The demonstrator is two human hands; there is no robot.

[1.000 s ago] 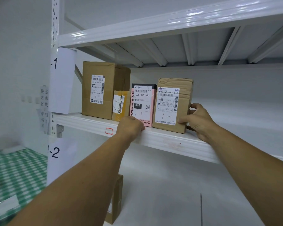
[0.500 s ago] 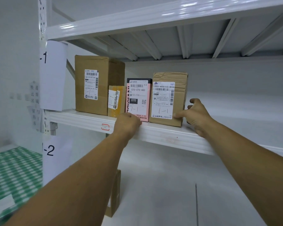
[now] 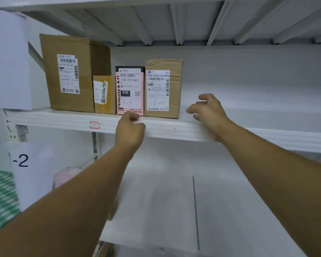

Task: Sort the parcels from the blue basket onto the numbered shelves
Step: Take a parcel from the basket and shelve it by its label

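Right hand [image 3: 209, 110] hangs over the top shelf [image 3: 248, 135] just right of the crumpled brown parcel [image 3: 163, 89]. It isn't touching it, and the fingers are loosely bent and spread with nothing in them. Left hand [image 3: 130, 129] is balled into a fist at the shelf's front lip, knuckles right under the pink box [image 3: 130, 89] and seemingly brushing its bottom edge, and I can't see anything inside the fist. Four parcels stand upright in a row at the left end of that shelf, labels facing out: big cardboard box [image 3: 69, 75] furthest left, then a small yellow-taped parcel [image 3: 105, 94] tucked against it, then the pink box with the black top and "070-070-A80" on its label, then the brown parcel, all packed side by side. The pink and brown ones both have "1-1" handwritten on the label. White paper sign [image 3: 9, 62] hangs on the post left of the row, and a second sign reading "-2" [image 3: 23, 160] sits by the lower shelf [image 3: 165, 201]. Down there at the left is a pinkish parcel [image 3: 67, 176], too blurry to read. Small red mark [image 3: 94, 125] on the top shelf's lip, green checked surface [image 3: 0, 197] at the far left edge.
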